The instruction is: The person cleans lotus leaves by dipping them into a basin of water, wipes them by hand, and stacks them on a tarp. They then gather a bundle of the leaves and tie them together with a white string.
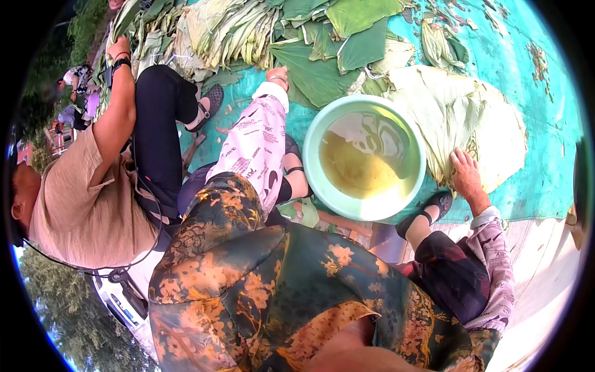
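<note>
Basin [365, 158] of murky water between hands, leaf piles [226, 34] beyond, co-worker [93, 204] beside

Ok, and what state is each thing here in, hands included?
Basin, upright, partly filled.
Water, yellowish-brown, catching glare.
Pale leaves, layered, wrinkled, fanned out.
Large green leaf, opened out, creased.
Teal sheet, spread out, scraps on its far part.
Right hand, open, resting at the pale leaves' narrow end.
Left hand, near the green leaf's edge, grip unclear.
</note>
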`<state>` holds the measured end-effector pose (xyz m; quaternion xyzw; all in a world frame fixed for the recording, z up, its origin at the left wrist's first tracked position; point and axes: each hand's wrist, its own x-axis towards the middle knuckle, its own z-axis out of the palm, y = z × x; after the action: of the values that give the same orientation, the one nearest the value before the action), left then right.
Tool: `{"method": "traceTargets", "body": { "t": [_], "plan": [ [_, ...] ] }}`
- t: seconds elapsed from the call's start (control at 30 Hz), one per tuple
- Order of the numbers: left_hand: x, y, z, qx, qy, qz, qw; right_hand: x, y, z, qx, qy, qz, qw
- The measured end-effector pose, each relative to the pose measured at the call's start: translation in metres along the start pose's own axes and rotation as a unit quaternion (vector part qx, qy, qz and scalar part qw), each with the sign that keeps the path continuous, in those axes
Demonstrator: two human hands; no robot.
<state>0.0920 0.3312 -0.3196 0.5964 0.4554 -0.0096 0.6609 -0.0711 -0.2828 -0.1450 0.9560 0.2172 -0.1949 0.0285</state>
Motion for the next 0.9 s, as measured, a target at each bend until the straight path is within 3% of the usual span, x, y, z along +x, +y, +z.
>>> {"method": "traceTargets", "body": {
  "t": [0.17,0.27,0.3,0.4,0.53,0.67,0.77,0.83,0.9],
  "plan": [
    [-0.042,0.037,0.023,-0.021,-0.013,-0.024,0.999,-0.001,-0.001,-0.002,-0.002,0.002,-0.001,1.0],
    [0.015,0.035,0.009,-0.086,-0.064,0.014,0.994,-0.003,-0.003,-0.003,0.006,-0.001,-0.003,1.0],
    [0.018,0.041,0.015,-0.138,-0.038,0.031,0.989,-0.004,-0.002,-0.002,0.007,0.006,-0.007,1.0],
    [0.028,0.057,0.019,-0.177,-0.078,0.069,0.979,-0.006,0.0,-0.001,0.009,0.013,-0.015,1.0],
    [-0.007,0.087,0.014,-0.178,-0.042,0.145,0.972,-0.004,0.002,0.002,0.01,0.016,-0.025,1.0],
    [-0.064,0.102,0.025,-0.107,0.117,0.215,0.964,-0.001,0.007,0.009,0.002,0.012,-0.029,0.999],
    [-0.053,0.112,0.017,-0.135,0.063,0.261,0.954,0.0,0.016,0.015,0.024,-0.006,-0.019,1.0],
    [-0.108,0.135,0.015,-0.175,-0.022,0.307,0.935,0.004,0.021,0.015,0.039,-0.016,-0.016,0.999],
    [-0.121,0.151,0.016,-0.191,-0.03,0.315,0.929,0.012,0.033,0.022,0.084,-0.034,0.004,0.996]
  ]
}}
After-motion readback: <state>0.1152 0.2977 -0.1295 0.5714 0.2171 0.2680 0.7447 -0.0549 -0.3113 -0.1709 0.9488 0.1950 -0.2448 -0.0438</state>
